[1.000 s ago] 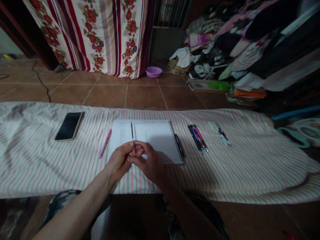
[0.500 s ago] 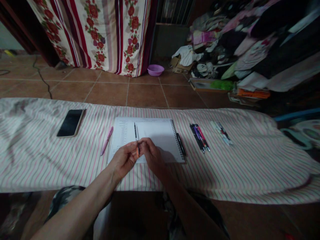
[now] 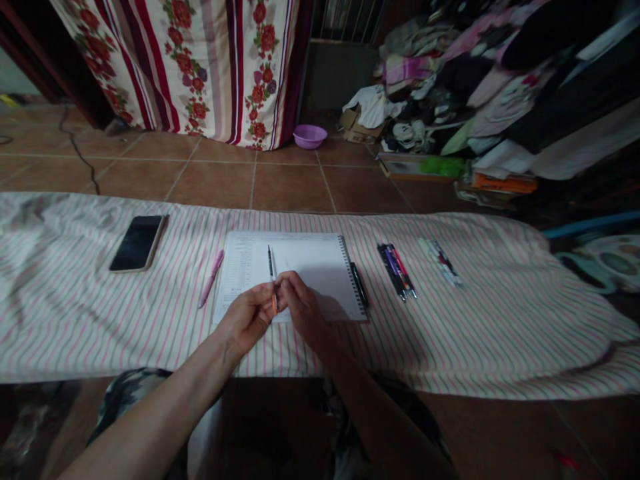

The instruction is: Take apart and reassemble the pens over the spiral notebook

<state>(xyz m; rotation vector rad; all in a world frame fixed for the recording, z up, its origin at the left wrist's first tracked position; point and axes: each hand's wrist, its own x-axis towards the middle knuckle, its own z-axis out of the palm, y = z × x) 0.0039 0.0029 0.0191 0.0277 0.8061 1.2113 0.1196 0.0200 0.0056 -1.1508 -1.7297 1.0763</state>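
Note:
Over the spiral notebook [image 3: 320, 250], my left hand [image 3: 250, 313] is closed on a slim pen [image 3: 271, 262]. The pen stands roughly upright in the view, with a dark pointed top, a pale lower section and an orange piece near the fingers. My right hand [image 3: 301, 308] meets the left at the pen, its fingers bent and pinched against it; the exact grip is partly hidden. A pink pen [image 3: 211, 279] lies just left of the notebook, and a black pen [image 3: 359, 284] lies along its spiral edge.
A phone [image 3: 139, 243] lies on the striped cloth [image 3: 510, 313] to the left. Several dark, purple and red pens [image 3: 397, 271] and a group of pale pens [image 3: 441, 262] lie to the right. Beyond, a purple basin [image 3: 310, 137] stands on the tiled floor.
The camera view has shifted slightly, moving the notebook and pens a little up and left in the picture. Both hands keep nearly the same hold on the pen.

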